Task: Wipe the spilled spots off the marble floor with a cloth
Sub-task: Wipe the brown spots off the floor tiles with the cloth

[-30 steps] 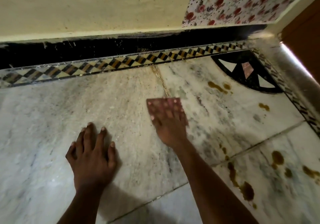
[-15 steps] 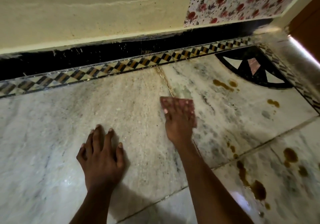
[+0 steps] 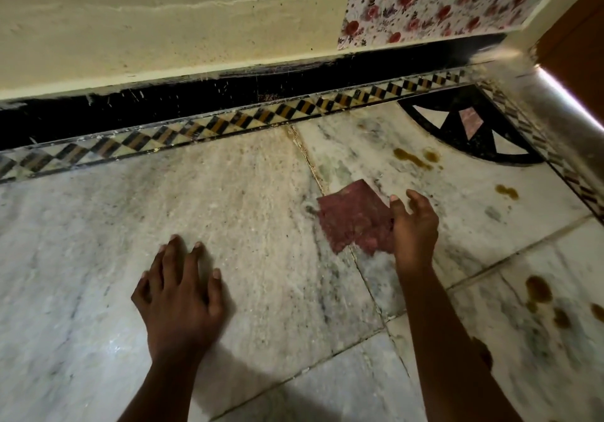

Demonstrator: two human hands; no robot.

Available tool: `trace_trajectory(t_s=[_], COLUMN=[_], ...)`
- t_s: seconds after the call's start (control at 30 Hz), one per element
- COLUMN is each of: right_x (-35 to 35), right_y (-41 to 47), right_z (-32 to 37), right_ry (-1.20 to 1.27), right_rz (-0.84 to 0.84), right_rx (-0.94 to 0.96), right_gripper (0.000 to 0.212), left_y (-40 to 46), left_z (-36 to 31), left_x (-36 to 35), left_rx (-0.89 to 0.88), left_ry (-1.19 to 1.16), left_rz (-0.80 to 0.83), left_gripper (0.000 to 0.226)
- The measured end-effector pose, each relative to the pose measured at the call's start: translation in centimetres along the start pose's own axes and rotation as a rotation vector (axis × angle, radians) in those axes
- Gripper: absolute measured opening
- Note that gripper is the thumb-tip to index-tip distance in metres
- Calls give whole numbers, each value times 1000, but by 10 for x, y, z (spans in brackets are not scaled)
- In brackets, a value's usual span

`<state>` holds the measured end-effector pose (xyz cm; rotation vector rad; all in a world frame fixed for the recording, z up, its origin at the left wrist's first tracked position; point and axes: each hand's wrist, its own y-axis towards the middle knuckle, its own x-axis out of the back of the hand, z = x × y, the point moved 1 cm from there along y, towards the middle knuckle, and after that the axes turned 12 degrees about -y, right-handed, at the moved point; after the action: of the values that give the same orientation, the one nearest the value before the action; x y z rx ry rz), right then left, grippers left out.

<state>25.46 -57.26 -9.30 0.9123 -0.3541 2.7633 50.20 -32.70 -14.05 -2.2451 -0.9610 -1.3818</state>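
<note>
R hand fingers curl loosely, spread apart, lifted above the cloth; only the heel/palm edge seems to touch its right edge, tho blur makes contact hard to confirm. Not a real grip, as far as I can tell. L hand fingers straight and splayed, pressed flat on the marble floor as a prop, well apart from the cloth.

Cloth is maroon, flattish, lying across the tile joint mid-floor. Brown spilled spots sit near, up & to the right of it, close to the black inlay corner; another spot further right; bigger blotches on the tile beside the R forearm.

Judgement: step in hand = re-seat the palm on the cloth, then sweep right. To do it well: flatten fingers over the cloth centre w/ even pressure, drag through each spot toward one side, not back & forth, so liquid isn't smeared. Keep L hand planted for balance.
</note>
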Motion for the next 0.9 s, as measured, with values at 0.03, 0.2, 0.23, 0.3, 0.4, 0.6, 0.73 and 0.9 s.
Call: trace_trajectory(t_s=[0.03, 0.2, 0.23, 0.3, 0.4, 0.6, 0.73, 0.9], right_x=[3, -18, -22, -25, -24, -8, 9, 17], right_y=[-1, -14, -15, -11, 1, 11, 19, 26], right_z=[-4, -13, -10, -4, -2, 0, 4, 8], right_ry=[-156, -412, -464, -563, -605, -429, -365, -329], right_rz=[-100, -94, -91, -105, -55, -40, -5, 126], right_rx=[65, 460, 472, 399, 221, 252, 268, 253], right_gripper=[36, 17, 21, 25, 24, 12, 15, 23], left_y=[0, 0, 0, 0, -1, 0, 0, 0], left_z=[0, 0, -1, -1, -1, -2, -1, -2], left_x=[0, 1, 1, 1, 1, 1, 1, 2], left_rx=[0, -7, -8, -11, -12, -10, -11, -10], left_ry=[2, -4, -8, -15, -15, -11, -11, -21], left_rz=[1, -6, -9, -15, -20, -13, -9, -6], left_gripper=[60, 60, 60, 60, 61, 60, 60, 60])
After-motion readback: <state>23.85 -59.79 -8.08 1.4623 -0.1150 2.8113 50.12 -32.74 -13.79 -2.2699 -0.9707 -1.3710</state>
